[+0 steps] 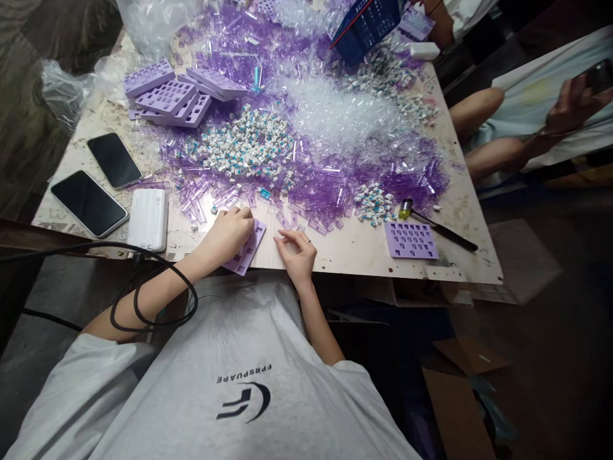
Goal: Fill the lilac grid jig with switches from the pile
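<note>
My left hand point(232, 233) is curled over a lilac perforated plastic plate point(249, 250) at the table's near edge, fingers closed on its upper side. My right hand point(297, 250) rests just right of the plate, fingertips pinched together on something too small to make out. Beyond both hands lie loose clear purple plastic pieces point(306, 185) and a heap of small white-and-blue switch parts point(239, 147).
Two phones point(89, 202) point(113, 160) and a white power bank point(148, 219) lie at the left. A stack of lilac plates point(175, 94), another lilac plate point(410, 240), a small hammer point(438, 227), a blue basket point(366, 25). Another person's hand point(569, 102) holds a phone at right. A black cable point(153, 281) loops over my left arm.
</note>
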Tool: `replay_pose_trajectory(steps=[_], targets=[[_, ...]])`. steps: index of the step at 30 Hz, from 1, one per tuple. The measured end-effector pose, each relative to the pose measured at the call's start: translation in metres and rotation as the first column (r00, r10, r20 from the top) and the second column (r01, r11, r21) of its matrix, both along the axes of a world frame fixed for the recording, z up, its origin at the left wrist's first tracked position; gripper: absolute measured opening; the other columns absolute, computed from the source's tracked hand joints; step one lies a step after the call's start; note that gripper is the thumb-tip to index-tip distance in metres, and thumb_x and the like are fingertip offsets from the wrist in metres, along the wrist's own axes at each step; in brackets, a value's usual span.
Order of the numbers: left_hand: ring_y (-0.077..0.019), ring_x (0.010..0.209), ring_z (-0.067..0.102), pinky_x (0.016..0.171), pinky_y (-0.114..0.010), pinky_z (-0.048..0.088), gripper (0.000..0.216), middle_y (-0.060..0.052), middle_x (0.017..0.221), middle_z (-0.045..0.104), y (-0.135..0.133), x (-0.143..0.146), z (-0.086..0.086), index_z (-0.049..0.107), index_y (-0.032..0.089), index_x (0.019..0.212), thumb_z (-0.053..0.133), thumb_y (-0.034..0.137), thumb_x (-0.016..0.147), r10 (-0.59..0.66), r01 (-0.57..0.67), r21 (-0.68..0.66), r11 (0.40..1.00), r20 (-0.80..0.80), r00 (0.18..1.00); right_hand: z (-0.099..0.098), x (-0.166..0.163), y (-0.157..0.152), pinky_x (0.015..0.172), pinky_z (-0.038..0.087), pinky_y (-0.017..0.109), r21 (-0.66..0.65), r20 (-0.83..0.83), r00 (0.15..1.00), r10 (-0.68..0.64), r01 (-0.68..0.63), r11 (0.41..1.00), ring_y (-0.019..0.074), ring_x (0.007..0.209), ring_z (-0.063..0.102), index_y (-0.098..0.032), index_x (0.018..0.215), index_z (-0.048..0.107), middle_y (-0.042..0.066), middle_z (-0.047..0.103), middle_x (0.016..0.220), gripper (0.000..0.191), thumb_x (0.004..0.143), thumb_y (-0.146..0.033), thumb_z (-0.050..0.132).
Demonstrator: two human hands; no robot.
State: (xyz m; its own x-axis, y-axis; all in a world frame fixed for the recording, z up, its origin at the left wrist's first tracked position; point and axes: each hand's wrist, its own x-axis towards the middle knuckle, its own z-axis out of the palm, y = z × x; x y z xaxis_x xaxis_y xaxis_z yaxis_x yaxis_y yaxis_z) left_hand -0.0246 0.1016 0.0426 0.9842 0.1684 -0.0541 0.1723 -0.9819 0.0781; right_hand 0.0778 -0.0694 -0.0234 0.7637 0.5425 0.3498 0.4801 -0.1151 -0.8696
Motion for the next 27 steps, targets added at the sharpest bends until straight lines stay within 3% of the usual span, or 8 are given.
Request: replay_pose_trajectory(steps=[8, 14, 27], targets=[[-0.0281, 0.092, 0.064, 0.079, -0.041, 0.042, 0.024, -0.015, 0.104, 0.064, -0.017, 0.002, 0.016, 0.069, 0.010, 0.102, 0.051, 0.002, 0.087, -0.054, 0.054, 0.161, 0.986, -0.004, 0.999, 0.000, 0.000, -0.001, 0.077, 0.057, 0.031, -0.030, 0.008, 1.000, -0.008, 0.008, 1.000, 0.0151, 0.073, 0.066, -0.021, 0.097, 0.073, 0.004, 0.069, 0.090, 0.015, 0.088, -0.032, 0.068], [-0.0253, 0.088, 0.066, 0.091, -0.046, 0.040, 0.028, -0.012, 0.101, 0.066, -0.017, 0.007, 0.025, 0.072, 0.013, 0.096, 0.051, -0.002, 0.084, -0.074, 0.083, 0.163, 0.983, -0.061, 0.995, 0.003, -0.001, -0.002, 0.077, 0.056, 0.030, -0.026, 0.026, 1.000, -0.004, 0.005, 1.000, 0.0151, 0.073, 0.066, -0.021, 0.097, 0.073, 0.004, 0.069, 0.088, 0.014, 0.087, -0.029, 0.069], [-0.0258, 0.098, 0.062, 0.095, -0.046, 0.040, 0.020, -0.012, 0.104, 0.068, 0.007, 0.009, 0.004, 0.071, 0.015, 0.091, 0.051, 0.015, 0.092, -0.124, 0.123, 0.072, 0.990, 0.004, 0.992, 0.004, -0.001, -0.002, 0.076, 0.056, 0.031, 0.010, 0.021, 1.000, 0.003, -0.004, 1.000, 0.0156, 0.072, 0.066, -0.022, 0.095, 0.073, 0.003, 0.068, 0.085, 0.012, 0.086, -0.029, 0.069]])
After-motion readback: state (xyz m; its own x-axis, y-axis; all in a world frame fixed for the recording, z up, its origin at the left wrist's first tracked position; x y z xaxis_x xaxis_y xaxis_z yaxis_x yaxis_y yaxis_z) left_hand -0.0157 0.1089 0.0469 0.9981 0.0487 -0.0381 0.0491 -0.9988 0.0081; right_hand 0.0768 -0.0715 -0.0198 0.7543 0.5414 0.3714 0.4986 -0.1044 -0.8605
